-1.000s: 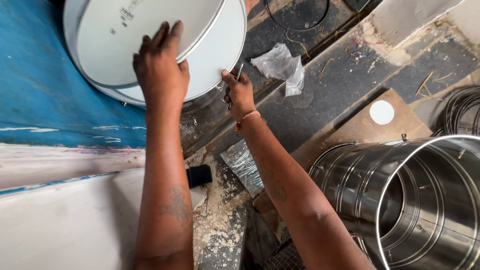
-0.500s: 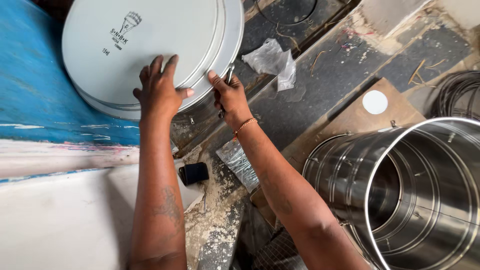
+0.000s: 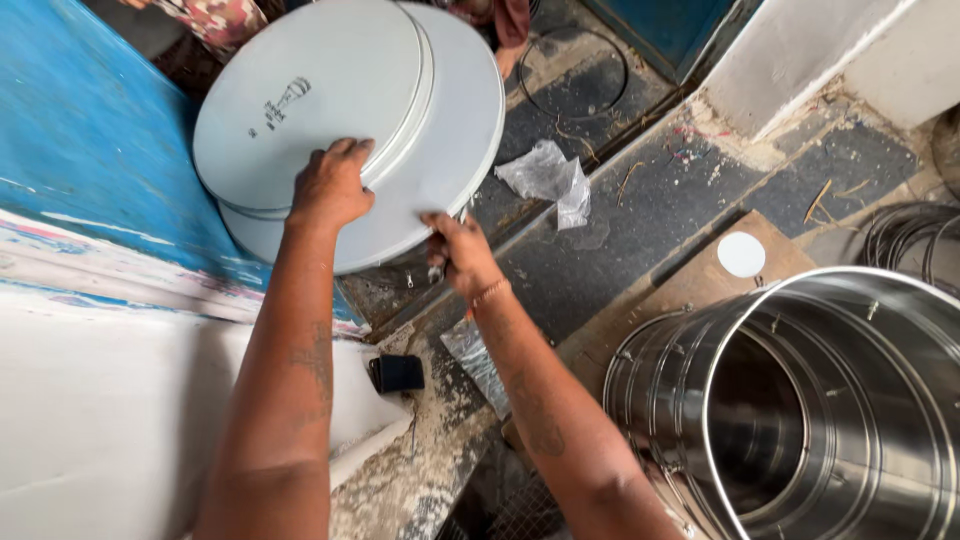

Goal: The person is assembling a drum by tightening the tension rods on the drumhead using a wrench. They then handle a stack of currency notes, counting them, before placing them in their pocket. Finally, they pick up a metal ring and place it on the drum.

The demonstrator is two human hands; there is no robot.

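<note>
Left hand [image 3: 332, 185] flat with loose fingers on white round lids [image 3: 350, 130], right hand [image 3: 458, 250] gripping their bottom edge.

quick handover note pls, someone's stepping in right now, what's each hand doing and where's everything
Left hand lies flat on the white round lids, which lean against the blue wall.
Right hand grips the lower rim of the lids and seems to hold a small metal tool; I cannot tell which kind.
Steel drum lies open on its side at right, untouched.
Black block and crumpled plastic lie on the floor.
Lids are not yet on the drum.
</note>
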